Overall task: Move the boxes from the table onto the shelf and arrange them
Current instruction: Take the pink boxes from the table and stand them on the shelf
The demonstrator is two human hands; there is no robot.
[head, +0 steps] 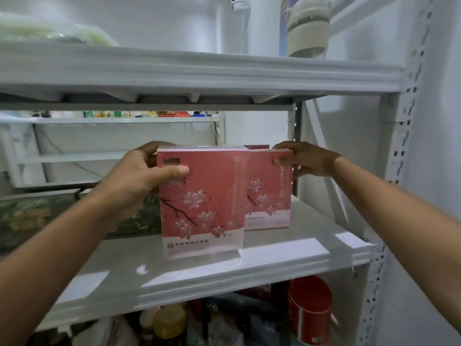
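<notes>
Head: left grip [139,176] pinches front box [202,203]; right grip [306,159] pinches rear box [269,196]; both upright on shelf [274,255].

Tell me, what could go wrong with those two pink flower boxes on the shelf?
1. The front box stands upright close to the front edge of the shelf. If the left hand lets go carelessly, the box might tip forward and fall off.
2. The right hand pinches the back box only at its top corner. A push there could tilt it, or knock it into the front box, which overlaps it.
</notes>
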